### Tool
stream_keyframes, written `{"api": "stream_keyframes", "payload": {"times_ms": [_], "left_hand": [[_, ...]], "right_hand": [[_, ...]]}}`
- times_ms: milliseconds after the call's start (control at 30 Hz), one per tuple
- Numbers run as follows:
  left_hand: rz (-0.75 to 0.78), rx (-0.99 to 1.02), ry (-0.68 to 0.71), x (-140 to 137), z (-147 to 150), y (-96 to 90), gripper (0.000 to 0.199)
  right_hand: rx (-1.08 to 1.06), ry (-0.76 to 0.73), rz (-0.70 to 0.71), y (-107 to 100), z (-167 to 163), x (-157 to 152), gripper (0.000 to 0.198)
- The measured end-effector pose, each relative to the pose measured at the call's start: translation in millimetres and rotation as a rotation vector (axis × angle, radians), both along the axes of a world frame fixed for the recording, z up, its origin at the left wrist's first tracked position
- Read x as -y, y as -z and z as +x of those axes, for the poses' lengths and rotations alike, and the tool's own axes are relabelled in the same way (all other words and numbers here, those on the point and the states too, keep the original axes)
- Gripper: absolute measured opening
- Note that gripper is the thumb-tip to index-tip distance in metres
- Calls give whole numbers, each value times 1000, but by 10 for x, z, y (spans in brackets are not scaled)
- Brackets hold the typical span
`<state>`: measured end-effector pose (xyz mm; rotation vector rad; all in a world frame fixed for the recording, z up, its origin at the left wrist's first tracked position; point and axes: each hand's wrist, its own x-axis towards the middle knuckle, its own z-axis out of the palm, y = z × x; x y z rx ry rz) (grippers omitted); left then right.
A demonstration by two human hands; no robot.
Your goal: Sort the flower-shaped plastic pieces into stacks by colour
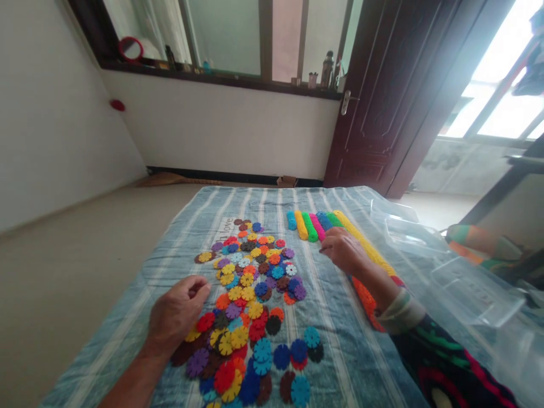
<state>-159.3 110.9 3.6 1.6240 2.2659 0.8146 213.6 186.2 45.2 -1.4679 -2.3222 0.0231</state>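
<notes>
Loose plastic snowflake discs (247,294) in many colours lie in a long, overlapping heap down the middle of the cloth. My left hand (181,309) rests at the heap's left edge, fingers curled in and thumb against the index finger; whatever is inside is hidden. My right hand (346,249) is closed near the front end of a pink row of stacked discs (317,225), and its fingertips hide any piece there. Beside it lie a blue row (291,220), a yellow row (301,225) and a green row (310,227). A long yellow row (365,243) and an orange row (368,303) run along the right.
A blue striped cloth (170,255) covers the table. Clear plastic boxes (478,292) stand along its right side. Behind are a white wall (233,124), a window ledge with bottles, and a dark red door (382,90). A broom (170,179) lies on the floor.
</notes>
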Motion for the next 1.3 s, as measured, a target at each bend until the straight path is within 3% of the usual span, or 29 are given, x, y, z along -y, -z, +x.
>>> {"api": "stream_keyframes", "payload": {"times_ms": [133,367,833,1300], "left_hand": [[3,-9,0,-5,-17,17,33],[10,12,-9,-4,-33,31,34],[66,4,-7,0,-49,49,29],[19,12,-13,12,5,-18,28]], "right_hand": [[67,48,-50,54,222,-291,17],[156,43,-123,173,219,-450,20],[204,77,-105,170,214,-391,19],[217,70,-84,129,139,-336,16]]}}
